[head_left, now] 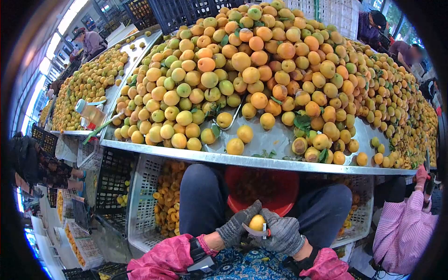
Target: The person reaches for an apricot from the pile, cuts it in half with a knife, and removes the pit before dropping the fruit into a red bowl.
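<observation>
Two gloved hands meet near, below the counter (280,164): left hand (237,227) fingers pinch an apricot (257,222); right hand (283,233) fingers grip a small knife (252,230). Risk: blade skids on round skin, cutting left glove.

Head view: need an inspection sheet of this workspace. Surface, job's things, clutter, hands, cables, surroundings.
surface: metal table, heaped with apricots in yellow, orange and green.
job's things: one apricot and a small knife, over a red basin between the knees.
clutter: loose leaves among the fruit; a bottle by the table's left end.
hands: left hand, gloved, fingers around the apricot; right hand, gloved, holding the knife.
cables: nothing seen.
surroundings: white crate of fruit under the table; a co-worker's pink sleeve at right; another person at a far table.
</observation>
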{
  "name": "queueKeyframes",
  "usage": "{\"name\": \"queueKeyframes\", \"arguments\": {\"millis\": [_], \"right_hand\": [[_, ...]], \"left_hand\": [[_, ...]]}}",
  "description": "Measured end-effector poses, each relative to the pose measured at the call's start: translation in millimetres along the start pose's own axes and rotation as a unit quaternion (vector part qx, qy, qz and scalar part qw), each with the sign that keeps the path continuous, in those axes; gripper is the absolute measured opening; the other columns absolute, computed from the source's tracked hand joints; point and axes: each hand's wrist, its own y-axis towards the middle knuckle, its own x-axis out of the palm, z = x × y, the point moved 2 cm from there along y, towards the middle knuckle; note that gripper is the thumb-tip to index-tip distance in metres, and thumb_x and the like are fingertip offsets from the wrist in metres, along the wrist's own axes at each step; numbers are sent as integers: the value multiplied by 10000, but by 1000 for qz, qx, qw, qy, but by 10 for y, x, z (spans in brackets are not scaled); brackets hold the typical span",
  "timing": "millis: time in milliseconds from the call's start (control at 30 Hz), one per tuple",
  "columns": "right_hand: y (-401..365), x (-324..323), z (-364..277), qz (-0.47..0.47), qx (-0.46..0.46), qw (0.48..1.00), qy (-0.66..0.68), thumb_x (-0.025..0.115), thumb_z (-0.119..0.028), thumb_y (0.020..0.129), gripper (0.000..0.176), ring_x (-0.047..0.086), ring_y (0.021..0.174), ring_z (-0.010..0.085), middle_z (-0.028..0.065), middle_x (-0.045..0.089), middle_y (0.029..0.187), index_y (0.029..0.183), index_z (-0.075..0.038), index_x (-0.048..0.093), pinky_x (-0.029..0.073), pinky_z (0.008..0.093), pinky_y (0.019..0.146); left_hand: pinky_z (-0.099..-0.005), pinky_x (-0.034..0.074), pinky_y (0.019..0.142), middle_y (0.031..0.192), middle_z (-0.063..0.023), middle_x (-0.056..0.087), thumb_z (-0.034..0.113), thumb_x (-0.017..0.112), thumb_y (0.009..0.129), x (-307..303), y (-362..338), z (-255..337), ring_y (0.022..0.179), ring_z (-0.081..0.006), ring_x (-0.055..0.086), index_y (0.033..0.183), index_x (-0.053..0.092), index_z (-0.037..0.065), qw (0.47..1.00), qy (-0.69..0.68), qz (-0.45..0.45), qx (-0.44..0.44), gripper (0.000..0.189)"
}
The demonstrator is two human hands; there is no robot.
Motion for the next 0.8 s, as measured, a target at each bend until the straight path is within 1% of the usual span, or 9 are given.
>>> {"name": "queueKeyframes", "arguments": {"millis": [67, 167, 367, 500, 533, 567, 700, 767, 800], "right_hand": [[16, 52, -8, 2, 39, 999, -8, 704, -483, 732, 682, 623, 586, 301, 150, 622, 786, 1183, 3, 545, 469, 402, 491], [16, 150, 10, 21, 80, 996, -21, 705, -486, 729, 684, 619, 576, 298, 149, 618, 776, 1186, -2, 547, 463, 397, 484], [35, 179, 69, 63, 65, 996, 6, 752, -446, 698, 636, 625, 582, 314, 152, 634, 797, 1161, -45, 575, 478, 395, 499], [92, 196, 53, 87, 101, 990, 41, 760, -436, 700, 582, 630, 591, 321, 148, 648, 809, 1119, -68, 593, 485, 397, 510], [114, 165, 32, 83, 127, 986, 70, 763, -427, 708, 554, 641, 610, 323, 145, 656, 809, 1097, -69, 599, 493, 398, 522], [141, 171, 22, 79, 153, 980, 99, 766, -418, 716, 525, 651, 628, 326, 143, 663, 808, 1076, -69, 605, 501, 398, 533], [166, 284, 49, 141, 179, 962, 150, 800, -342, 709, 510, 678, 697, 303, 162, 667, 816, 1068, -36, 608, 525, 373, 598], [97, 340, 178, 146, 215, 951, 169, 731, -408, 785, 518, 675, 682, 282, 147, 674, 809, 1090, -8, 608, 532, 350, 608], [71, 316, 250, 174, 255, 894, 325, 664, -465, 825, 542, 668, 660, 268, 133, 672, 797, 1095, 2, 608, 531, 337, 594]], "left_hand": [[-286, 546, 697, 920, -48, 669, 483, 530, 936, 4, 23, -13, 789, -136, 649, 970, 649, 87, 994, -20, 94, 43, 415], [-292, 548, 684, 888, -52, 676, 441, 543, 941, -29, 116, -95, 770, -143, 656, 941, 658, 93, 990, -118, 49, 53, 366], [-265, 497, 670, 823, -2, 637, 457, 511, 958, -16, 176, -183, 743, -100, 607, 926, 625, 129, 975, -66, 153, 144, 349], [-308, 500, 699, 831, -110, 643, 325, 540, 962, -181, 285, -266, 758, -184, 626, 1044, 603, 10, 958, -71, 178, 214, 331], [-332, 501, 703, 842, -149, 642, 271, 538, 951, -158, 234, -202, 770, -226, 634, 1077, 584, -11, 890, 185, 212, 360, 312], [-355, 502, 707, 852, -188, 641, 217, 537, 941, -97, 195, -194, 781, -268, 642, 1111, 565, -32, 739, 426, 230, 468, 303], [-358, 507, 771, 962, -161, 647, 107, 522, 926, -157, 239, -211, 879, -281, 650, 1114, 608, 29, 699, 493, 288, 430, 221], [-362, 502, 766, 932, -137, 644, 134, 537, 924, -130, 278, -147, 874, -272, 646, 1099, 613, 35, 735, 445, 257, 443, 215], [-358, 500, 765, 917, -134, 641, 171, 541, 924, -108, 252, -118, 868, -272, 645, 1081, 617, 36, 730, 464, 234, 444, 221]]}}
